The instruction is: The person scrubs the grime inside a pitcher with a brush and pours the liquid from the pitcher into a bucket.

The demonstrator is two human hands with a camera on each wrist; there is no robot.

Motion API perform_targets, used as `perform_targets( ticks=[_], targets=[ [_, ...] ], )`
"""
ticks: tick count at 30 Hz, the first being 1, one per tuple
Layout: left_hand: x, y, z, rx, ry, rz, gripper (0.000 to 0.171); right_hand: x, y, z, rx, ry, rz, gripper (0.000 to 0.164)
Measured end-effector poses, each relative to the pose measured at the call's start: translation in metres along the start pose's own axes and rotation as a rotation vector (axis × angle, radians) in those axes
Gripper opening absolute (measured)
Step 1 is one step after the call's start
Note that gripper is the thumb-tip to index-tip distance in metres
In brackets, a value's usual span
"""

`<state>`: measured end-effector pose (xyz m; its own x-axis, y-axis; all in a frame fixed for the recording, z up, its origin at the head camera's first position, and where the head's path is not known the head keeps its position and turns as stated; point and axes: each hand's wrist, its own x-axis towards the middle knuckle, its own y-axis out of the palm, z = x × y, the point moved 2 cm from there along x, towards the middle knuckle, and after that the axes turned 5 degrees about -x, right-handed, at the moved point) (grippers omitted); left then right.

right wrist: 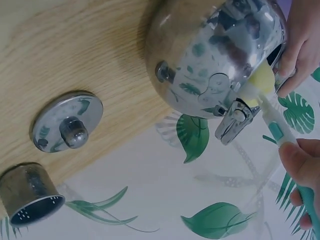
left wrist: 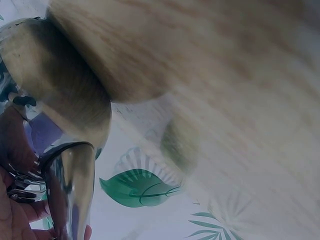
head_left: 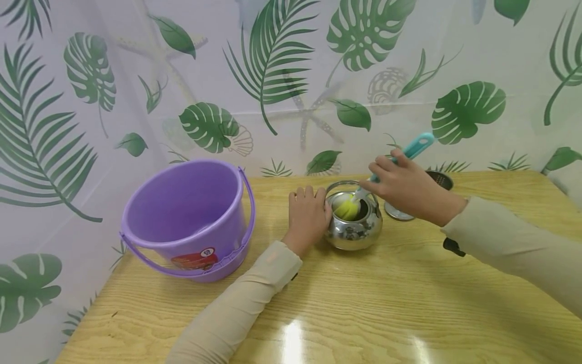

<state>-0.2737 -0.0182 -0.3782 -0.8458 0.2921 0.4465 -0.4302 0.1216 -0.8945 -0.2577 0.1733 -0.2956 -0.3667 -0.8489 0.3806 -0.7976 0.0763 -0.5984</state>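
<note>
- The right hand (head_left: pixel 406 187) had its fingers (right wrist: pixel 300 162) pinched round the teal handle of the brush (head_left: pixel 411 150), and the yellow sponge head sat down inside the mouth of the teapot (head_left: pixel 354 222) — held at a slant, it seemed, so the head could reach the inner wall.
- The left hand (head_left: pixel 308 215) was pressed against the teapot's side, fingers curled round the steel body, apparently bracing it so it would not slide under the brushing.
- The teapot stood upright on the bench (head_left: pixel 364 303), roughly mid-bench towards the back edge, its wire handle folded back.
- Just beyond it, towards the back right, lay the lid (right wrist: pixel 67 121), knob upward, and near that the perforated strainer (right wrist: pixel 31 194) — both set aside off the pot, likely to leave the opening free.
- Over on the bench's left side stood the purple bucket (head_left: pixel 188 217), well apart from the teapot, handle down.
- The bucket bore a red label (head_left: pixel 195 260) near its base; its writing was too small to read.
- A leaf-printed curtain (head_left: pixel 273 76) hung behind the bench.
</note>
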Motion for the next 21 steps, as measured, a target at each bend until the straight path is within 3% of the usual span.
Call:
perform_targets(
  ticks=[14,21],
  targets=[
    [0.0,-0.001,-0.001,0.024,-0.012,0.019,0.021,0.019,-0.02,0.011,-0.211,-0.101,0.044,0.027],
    [0.0,0.0,-0.002,0.037,-0.003,-0.041,0.019,0.037,-0.029,0.017,-0.33,-0.118,0.1,0.014]
  ],
)
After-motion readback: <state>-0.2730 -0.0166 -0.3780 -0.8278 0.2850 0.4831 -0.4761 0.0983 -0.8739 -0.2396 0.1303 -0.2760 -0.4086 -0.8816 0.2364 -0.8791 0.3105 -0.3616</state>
